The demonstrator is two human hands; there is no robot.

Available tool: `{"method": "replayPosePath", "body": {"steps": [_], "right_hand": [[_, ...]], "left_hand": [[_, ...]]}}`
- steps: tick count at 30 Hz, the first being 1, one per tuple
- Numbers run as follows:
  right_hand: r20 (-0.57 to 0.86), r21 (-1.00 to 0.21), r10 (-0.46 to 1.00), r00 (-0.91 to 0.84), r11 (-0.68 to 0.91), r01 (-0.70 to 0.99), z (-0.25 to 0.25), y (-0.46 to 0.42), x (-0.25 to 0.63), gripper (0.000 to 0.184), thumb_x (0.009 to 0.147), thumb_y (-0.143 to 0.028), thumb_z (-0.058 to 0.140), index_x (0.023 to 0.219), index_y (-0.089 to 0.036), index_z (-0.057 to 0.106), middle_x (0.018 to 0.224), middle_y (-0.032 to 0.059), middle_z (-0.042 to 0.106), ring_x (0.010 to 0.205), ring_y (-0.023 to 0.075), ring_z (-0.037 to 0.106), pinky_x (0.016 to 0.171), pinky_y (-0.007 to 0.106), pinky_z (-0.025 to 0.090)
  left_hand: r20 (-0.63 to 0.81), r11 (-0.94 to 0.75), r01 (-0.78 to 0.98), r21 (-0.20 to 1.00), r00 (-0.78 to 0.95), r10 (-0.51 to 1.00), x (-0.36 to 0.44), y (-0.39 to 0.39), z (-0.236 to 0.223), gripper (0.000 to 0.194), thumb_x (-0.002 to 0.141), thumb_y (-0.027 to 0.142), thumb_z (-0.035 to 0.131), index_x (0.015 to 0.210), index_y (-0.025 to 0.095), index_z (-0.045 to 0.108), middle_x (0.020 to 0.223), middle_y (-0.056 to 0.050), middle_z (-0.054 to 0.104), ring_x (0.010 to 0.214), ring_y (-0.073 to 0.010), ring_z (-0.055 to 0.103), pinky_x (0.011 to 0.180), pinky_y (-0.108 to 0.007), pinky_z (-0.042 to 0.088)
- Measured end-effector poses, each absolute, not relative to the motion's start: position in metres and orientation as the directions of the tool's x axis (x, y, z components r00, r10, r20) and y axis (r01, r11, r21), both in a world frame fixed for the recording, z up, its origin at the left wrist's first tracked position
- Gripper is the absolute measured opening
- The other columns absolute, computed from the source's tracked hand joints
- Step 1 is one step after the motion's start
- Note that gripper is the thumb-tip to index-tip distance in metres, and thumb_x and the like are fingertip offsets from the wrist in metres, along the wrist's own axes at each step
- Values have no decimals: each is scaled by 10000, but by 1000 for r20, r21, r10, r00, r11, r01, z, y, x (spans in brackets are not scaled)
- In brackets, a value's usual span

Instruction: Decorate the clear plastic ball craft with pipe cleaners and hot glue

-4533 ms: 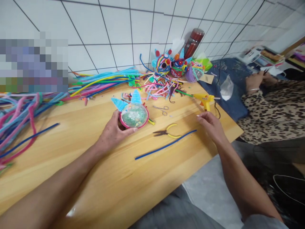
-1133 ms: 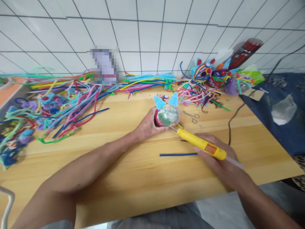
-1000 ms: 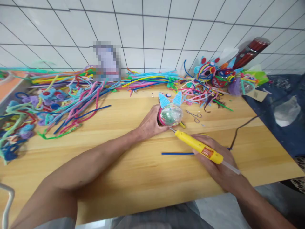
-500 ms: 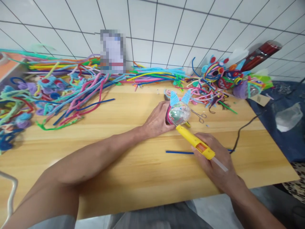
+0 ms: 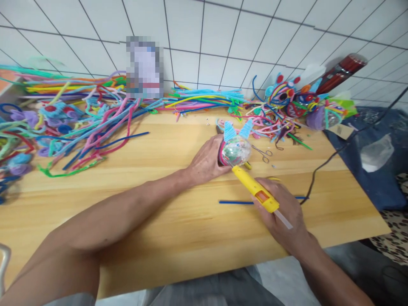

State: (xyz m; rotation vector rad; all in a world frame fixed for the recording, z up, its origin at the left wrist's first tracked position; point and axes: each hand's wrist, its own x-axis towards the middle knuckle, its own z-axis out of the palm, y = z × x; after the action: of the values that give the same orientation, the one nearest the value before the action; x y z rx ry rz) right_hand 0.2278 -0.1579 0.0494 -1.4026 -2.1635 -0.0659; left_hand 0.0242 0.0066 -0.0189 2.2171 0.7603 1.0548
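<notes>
Blue-eared ball [image 5: 236, 152] in left hand [image 5: 208, 159]; right hand [image 5: 288, 205], holding glue gun [image 5: 250, 182], near.

Left hand [image 5: 208, 160] cupping a clear blue-eared ball [image 5: 236, 151], right hand [image 5: 282, 212] gripping a yellow glue gun [image 5: 252, 183], pipe cleaners [image 5: 204, 102] behind

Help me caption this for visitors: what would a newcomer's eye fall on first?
Probably the yellow glue gun in the right hand, its tip close to the blue-eared ball in the left hand. Next, perhaps, the tangle of bright pipe cleaners at left and the red flask at back right.
</notes>
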Motion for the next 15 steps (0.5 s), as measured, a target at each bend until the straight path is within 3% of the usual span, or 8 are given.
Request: {"method": "replayPosePath", "body": {"steps": [9,15], "right_hand": [[487,-99,789,-374,475,874,45,-154,228,354,971,-132,539,1317,-205,551,1074,116,779,924,297,748,768,405,585],[440,-72,818,-372,445,893,43,-155,226,399,948,-126,519,1339,-200,529,1080,114,765,874,280,747,725,373,582]], "left_hand": [[495,-675,220,705,529,689,24,7,-17,860,847,556,820,1521,228,399,1520,-187,563,1413,-358,554,1178,-547,483],[463,-659,258,706,536,706,24,6,-17,868,856,584,802,1531,224,390,1517,-196,553,1415,-371,543,1169,-571,478]]}}
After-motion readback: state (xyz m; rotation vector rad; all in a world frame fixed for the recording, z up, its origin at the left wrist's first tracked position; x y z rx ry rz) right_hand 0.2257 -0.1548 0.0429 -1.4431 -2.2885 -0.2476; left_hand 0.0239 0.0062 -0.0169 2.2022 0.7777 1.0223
